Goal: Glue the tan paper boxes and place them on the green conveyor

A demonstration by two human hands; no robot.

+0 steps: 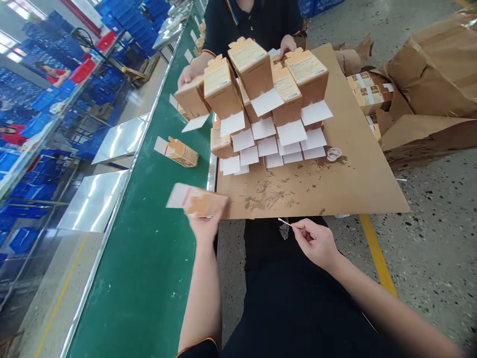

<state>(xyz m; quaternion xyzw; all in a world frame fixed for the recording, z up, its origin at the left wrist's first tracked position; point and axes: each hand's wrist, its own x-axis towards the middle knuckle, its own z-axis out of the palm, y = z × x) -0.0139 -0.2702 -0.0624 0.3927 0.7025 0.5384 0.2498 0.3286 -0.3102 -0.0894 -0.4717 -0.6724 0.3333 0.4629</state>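
The left hand [204, 224] grasps an oblong tan cardboard box [206, 203] crosswise, flap [177, 196] leftward; the right hand [315, 241] pinches a leftward-pointing white stick [285, 222].

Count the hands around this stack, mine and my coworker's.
4: your left hand holding a carton, your right hand holding a thin stick, one coworker hand at left of the stack, the other behind it, partly hidden.

Cannot read the carton [208, 203], blurred in the left hand [204, 226], near-left of the box stack [257, 82]. Cannot see the head of the co-worker [257, 22], cut off above the stack, nor the rear end of the cotton swab [285, 222], hidden in the right hand [315, 241], nearer than the stack.
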